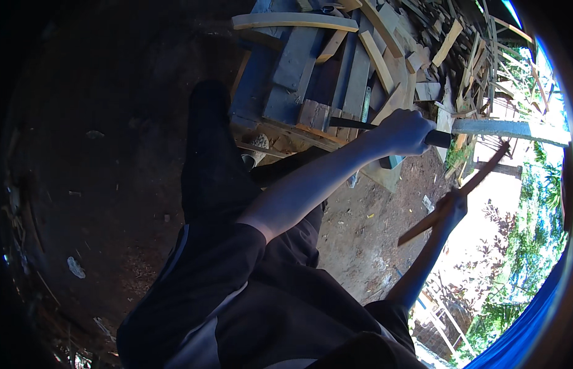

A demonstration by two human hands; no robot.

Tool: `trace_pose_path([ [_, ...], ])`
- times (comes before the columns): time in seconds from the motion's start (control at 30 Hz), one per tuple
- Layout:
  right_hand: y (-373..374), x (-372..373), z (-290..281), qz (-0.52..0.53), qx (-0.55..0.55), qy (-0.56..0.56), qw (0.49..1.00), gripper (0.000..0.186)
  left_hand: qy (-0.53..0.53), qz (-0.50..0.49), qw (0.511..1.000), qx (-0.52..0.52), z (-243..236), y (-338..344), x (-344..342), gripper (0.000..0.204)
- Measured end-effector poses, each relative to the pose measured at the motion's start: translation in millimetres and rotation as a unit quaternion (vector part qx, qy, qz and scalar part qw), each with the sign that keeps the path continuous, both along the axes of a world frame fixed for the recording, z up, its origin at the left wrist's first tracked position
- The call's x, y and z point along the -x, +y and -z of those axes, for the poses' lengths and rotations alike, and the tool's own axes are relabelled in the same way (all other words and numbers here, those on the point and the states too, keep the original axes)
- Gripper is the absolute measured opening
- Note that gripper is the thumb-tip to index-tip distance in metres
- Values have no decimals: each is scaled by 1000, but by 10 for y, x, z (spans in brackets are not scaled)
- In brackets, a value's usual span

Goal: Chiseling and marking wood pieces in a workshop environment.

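My left hand [404,133] is closed around a dark tool [438,139]. Its thick black end sticks out to the right of my fist, and a narrow dark shaft or blade runs left over the edge of a wooden work surface [299,55]. I cannot make out its exact kind. Lower and farther right, my right hand [452,208] grips a thin brown wooden strip [483,173] near its middle. The strip slants from lower left to upper right, apart from the dark tool. Below my left hand is a small teal-edged object [391,162], partly hidden.
A curved wooden piece [296,21] lies across the far end of the planks. A heap of wood offcuts [446,46] spreads at the upper right. A pale beam [508,130] crosses the right side. My dark-trousered leg [209,154] stands beside the work surface. Blue sheeting [532,326] hangs lower right.
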State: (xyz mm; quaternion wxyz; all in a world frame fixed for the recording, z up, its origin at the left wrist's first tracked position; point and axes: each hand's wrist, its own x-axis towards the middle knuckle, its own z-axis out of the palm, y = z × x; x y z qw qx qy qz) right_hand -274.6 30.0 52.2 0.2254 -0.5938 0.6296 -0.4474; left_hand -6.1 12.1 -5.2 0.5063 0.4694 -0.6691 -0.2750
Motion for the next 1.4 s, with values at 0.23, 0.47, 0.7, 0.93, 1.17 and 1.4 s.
trace_pose_path([
  [0.23, 213, -236, 112, -74, -108, 52, 990, 17, -9, -20, 1000, 16, 33, 30, -2, 23],
  [0.47, 417, -379, 47, -130, -217, 87, 964, 17, -9, 24, 999, -21, -1, 24, -5, 24],
  [0.7, 388, -325, 245, -162, -207, 72, 962, 19, -21, 2, 1000, 6, 15, 41, 16, 22],
  [0.93, 365, -238, 377, -98, -106, -9, 989, 17, -13, 25, 1000, 2, -9, 15, 21, 22],
  [1.17, 464, -237, 292, -88, 26, -177, 980, 17, 3, 25, 999, 21, -3, 63, 46, 20],
  [1.4, 389, -59, 134, -35, 239, -404, 882, 20, -8, 38, 999, 13, -30, 26, 33, 20],
])
